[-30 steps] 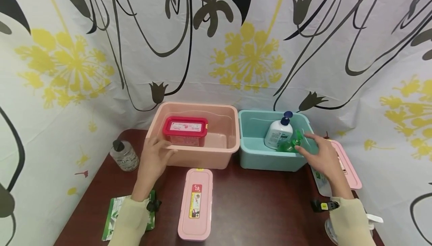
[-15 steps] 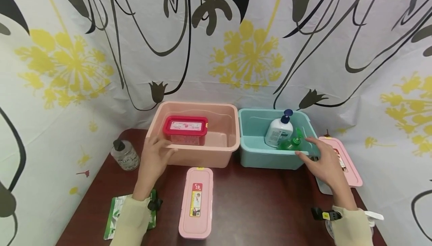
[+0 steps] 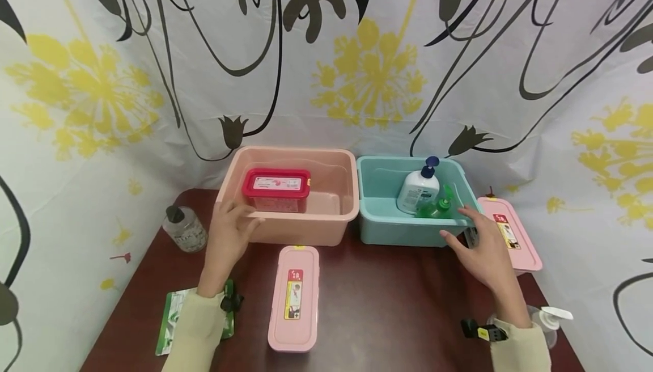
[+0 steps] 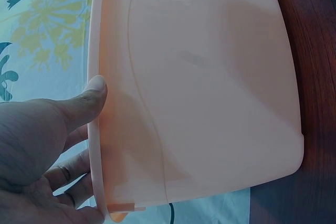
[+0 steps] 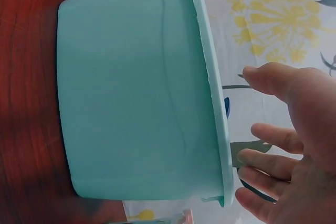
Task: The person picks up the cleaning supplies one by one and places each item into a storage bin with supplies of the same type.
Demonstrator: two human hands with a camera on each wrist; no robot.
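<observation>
My left hand (image 3: pixel 227 241) holds the front left rim of a peach plastic bin (image 3: pixel 301 230); in the left wrist view its thumb lies over the rim, with the fingers behind it. Inside that bin sits a clear box with a red lid (image 3: pixel 276 181). My right hand (image 3: pixel 484 250), fingers spread and relaxed, hovers at the front right corner of a teal bin (image 3: pixel 403 235). A gap shows between its thumb and the teal rim in the right wrist view. The teal bin contains a white pump bottle (image 3: pixel 419 191) with a blue top and a green pump bottle (image 3: pixel 437 207) leaning low.
A pink lidded box (image 3: pixel 293 304) lies at the front middle, and another pink-lidded box (image 3: pixel 512 236) stands right of the teal bin. At left are a clear bottle with a dark cap (image 3: pixel 186 230) and a green-white packet (image 3: pixel 168 321). A white-topped pump bottle (image 3: pixel 551 321) stands beside my right sleeve.
My right hand has drawn back from the teal bin's rim toward me. My left hand keeps its place on the peach bin. The head view has tilted slightly.
</observation>
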